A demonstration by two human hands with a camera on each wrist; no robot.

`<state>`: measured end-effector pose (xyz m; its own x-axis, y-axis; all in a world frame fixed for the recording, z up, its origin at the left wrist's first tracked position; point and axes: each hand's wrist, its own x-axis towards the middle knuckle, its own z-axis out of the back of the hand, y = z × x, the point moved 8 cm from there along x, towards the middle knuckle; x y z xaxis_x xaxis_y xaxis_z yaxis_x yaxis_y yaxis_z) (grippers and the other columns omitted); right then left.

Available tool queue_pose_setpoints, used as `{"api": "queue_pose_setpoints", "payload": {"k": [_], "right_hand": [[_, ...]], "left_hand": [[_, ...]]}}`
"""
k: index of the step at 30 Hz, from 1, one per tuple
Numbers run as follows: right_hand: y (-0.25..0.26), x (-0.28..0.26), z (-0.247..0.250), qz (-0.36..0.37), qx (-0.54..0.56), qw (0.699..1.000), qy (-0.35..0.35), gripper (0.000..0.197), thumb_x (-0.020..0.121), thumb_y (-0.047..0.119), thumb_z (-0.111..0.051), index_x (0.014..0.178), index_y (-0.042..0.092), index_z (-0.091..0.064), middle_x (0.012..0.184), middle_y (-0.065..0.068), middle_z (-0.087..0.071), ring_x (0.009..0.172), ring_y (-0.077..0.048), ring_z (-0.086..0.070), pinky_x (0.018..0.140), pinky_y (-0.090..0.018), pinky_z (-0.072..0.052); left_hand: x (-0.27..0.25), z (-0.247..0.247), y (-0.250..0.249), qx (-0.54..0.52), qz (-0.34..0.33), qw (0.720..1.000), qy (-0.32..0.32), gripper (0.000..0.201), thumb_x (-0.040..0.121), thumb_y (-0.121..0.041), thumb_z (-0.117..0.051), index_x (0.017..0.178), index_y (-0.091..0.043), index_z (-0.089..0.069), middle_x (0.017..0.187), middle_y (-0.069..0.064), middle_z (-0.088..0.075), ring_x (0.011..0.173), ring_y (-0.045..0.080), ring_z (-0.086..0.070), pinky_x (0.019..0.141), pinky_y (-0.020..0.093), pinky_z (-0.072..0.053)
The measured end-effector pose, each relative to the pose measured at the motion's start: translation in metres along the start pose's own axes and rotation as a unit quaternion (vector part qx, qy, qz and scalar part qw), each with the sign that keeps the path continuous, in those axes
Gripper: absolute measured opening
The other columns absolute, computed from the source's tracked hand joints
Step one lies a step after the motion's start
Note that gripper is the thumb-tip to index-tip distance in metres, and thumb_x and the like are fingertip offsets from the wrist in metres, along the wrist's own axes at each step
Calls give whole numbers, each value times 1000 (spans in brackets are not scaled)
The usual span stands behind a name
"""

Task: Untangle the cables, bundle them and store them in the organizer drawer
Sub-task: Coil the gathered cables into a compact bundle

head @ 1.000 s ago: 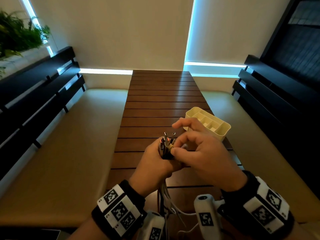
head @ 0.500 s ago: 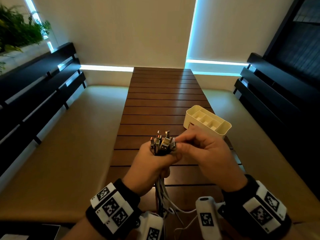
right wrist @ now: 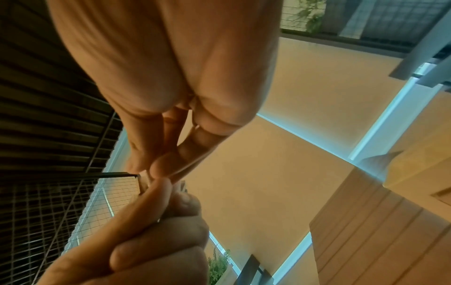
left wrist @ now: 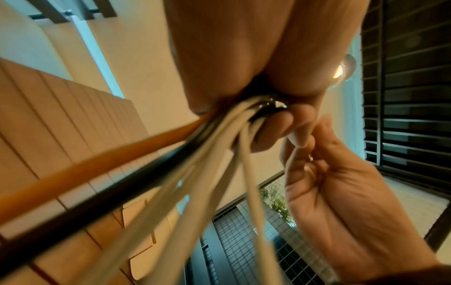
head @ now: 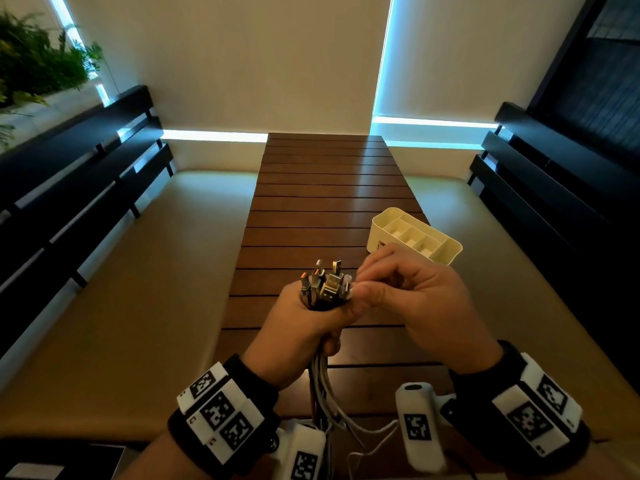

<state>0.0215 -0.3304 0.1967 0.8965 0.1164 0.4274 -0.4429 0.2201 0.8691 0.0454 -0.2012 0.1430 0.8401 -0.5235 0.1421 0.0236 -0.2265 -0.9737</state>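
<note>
A long dark-brown slatted wooden table (head: 322, 188) runs away from the viewer, with tan cushioned benches (head: 138, 271) on both sides. On the table's right side, past the hands, stands the cream plastic organizer drawer with open divided compartments (head: 446, 256), holding no cables that can be seen.

Above the near end of the table the person's left hand (head: 304, 327) is closed in a fist around a bunch of white, black and orange cables (left wrist: 136, 173). Their metal plug ends (head: 325, 284) stand up out of the top of the fist, and the cords hang loose below it towards the viewer.

The right hand (head: 412, 299) touches the right edge of the plug cluster, with thumb and fingertips (right wrist: 158, 165) pinched together on one white plug end.

A second ago the right hand's fingers were spread more loosely over the plugs and the fist sat slightly farther forward. Now the fist is a little nearer the viewer, the plugs stand more evenly, and the right hand has narrowed to a pinch on a single plug.

This suggests the plug ends are being lined up so the cables can be bundled. The loose cords are not yet coiled or tied, and nothing is stored yet.
</note>
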Motion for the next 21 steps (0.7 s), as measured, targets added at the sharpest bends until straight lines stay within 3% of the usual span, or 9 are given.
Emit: {"api": "queue_pose_setpoints", "payload": {"k": [4,9,12,14,16,19,21], "right_hand": [[2,5,-3,-4,-43,999,10,14,79,34,-74,85,22,-73,90,6,-64,85,-19,-63,74,-28,-55],[-1,6,-12,-26,-39,998,38,13,79,40,-74,83,28,-72,87,6,-65,85,-19,-64,77,-35,-56],[-2,6,-12,-28,-44,998,36,13,79,36,-74,83,23,-71,85,7,-65,84,-17,-63,76,-28,-54],[0,7,-11,-14,-59,998,34,18,80,36,-75,89,21,-71,89,9,-64,86,-16,-63,76,-23,-53],[-2,7,-8,-18,-48,998,36,26,84,37,-71,105,22,-68,100,8,-64,96,-17,-64,82,-27,-55],[-8,6,-11,-41,-28,997,65,35,92,29,-59,126,20,-63,120,12,-64,116,-12,-61,94,-27,-52],[-9,5,-18,-38,-41,994,98,35,96,25,-51,129,19,-62,127,11,-64,121,-7,-58,97,-22,-49]], "left_hand": [[0,-1,0,23,-5,1000,1,19,85,-17,-70,69,-28,-69,53,5,-50,43,20,-46,51,32,-43],[0,-2,-1,2,-14,1000,16,12,86,-13,-68,83,-23,-73,68,3,-63,51,19,-58,53,31,-51],[-1,-2,2,-7,-10,1000,15,8,85,-19,-71,78,-20,-68,60,2,-54,45,16,-47,47,29,-41],[0,0,6,-35,3,999,5,8,82,-22,-71,79,-17,-65,57,2,-42,44,13,-34,46,26,-31],[0,0,8,-55,12,998,2,10,84,-15,-70,77,-17,-63,58,3,-33,45,13,-27,46,26,-26],[0,-3,8,-56,17,998,18,14,86,-7,-66,76,-15,-59,57,3,-33,44,13,-28,45,25,-29],[0,-6,5,-37,7,999,28,12,86,-7,-66,79,-15,-62,56,3,-41,43,14,-35,46,26,-34]]}}
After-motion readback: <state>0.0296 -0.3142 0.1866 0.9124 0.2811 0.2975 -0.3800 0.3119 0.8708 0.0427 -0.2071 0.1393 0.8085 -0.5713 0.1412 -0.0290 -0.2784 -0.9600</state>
